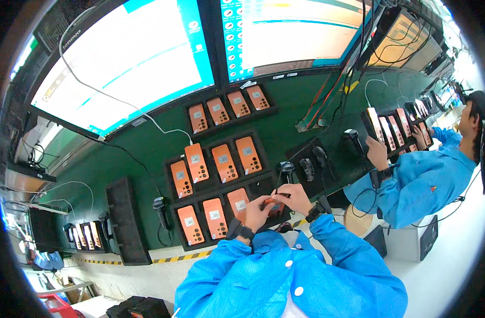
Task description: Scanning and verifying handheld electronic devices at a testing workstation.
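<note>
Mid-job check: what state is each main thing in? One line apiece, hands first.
Left hand: fingers bent, grip unclear
Right hand: thumb and fingertips drawn together, grip unclear
Cabled phone: camera side up, white cable at its far end
Back row phones: camera side up
Front row phones: camera side up
Scanner left of the front row phones: not held
Left monitor: lit
Right monitor: lit

I saw the left hand and right hand close together at a small orange object, beside orange phones in a black tray.
</note>
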`<state>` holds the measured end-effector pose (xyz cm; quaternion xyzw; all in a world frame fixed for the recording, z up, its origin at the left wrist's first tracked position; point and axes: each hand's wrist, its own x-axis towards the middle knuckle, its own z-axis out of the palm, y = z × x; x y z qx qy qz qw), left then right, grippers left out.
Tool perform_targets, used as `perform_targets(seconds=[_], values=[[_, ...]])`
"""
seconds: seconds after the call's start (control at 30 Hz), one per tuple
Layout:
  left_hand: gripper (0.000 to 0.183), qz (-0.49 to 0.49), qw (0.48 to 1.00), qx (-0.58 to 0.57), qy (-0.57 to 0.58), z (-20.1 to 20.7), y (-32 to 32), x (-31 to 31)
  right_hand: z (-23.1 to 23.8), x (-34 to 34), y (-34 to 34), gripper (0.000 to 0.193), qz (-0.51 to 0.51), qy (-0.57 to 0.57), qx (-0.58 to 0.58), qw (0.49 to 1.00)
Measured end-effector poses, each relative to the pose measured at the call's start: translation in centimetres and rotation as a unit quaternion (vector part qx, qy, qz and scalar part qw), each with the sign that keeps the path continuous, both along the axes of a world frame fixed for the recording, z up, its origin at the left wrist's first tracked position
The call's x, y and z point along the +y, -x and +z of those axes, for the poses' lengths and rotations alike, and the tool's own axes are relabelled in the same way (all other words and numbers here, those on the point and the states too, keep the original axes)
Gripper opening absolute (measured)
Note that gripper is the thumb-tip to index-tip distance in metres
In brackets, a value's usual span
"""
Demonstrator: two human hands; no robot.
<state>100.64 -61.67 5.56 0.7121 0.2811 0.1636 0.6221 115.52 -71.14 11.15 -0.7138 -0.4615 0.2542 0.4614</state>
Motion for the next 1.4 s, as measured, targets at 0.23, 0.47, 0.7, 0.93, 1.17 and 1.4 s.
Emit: perform_targets(seconds=[0.23, 0.47, 0.7, 0.93, 1.17, 1.4], values=[[0.025, -0.054, 0.998, 0.016, -0.010, 0.6, 0.7, 0.0, -2.2, -1.3, 1.1, 0.020, -0.020, -0.051, -0.059, 0.997], [0.031, 0.076, 0.993, -0.010, 0.090, -9.2, -2.0, 1.2, -8.9, -6.7, 4.0, 0.049, -0.274, 0.006, 0.164, 0.948], [0.035, 0.139, 0.982, -0.001, -0.124, -3.5, -1.4, 0.9, -21.7, -22.9, 7.2, 0.031, -0.328, 0.274, 0.318, 0.846], [0.022, -0.075, 0.991, 0.109, 0.024, -2.8, 9.2, -3.8, -25.0, -29.0, 9.9, 0.029, -0.339, 0.470, 0.408, 0.706], [0.026, 0.021, 0.979, 0.201, 0.006, -3.2, 18.7, -2.7, -20.0, -14.8, 9.5, 0.032, -0.091, 0.445, 0.406, 0.793], [0.025, 0.253, 0.944, 0.171, 0.123, -10.5, 34.2, -2.4, -19.9, -5.1, 14.4, 0.045, 0.297, 0.405, 0.036, 0.864]])
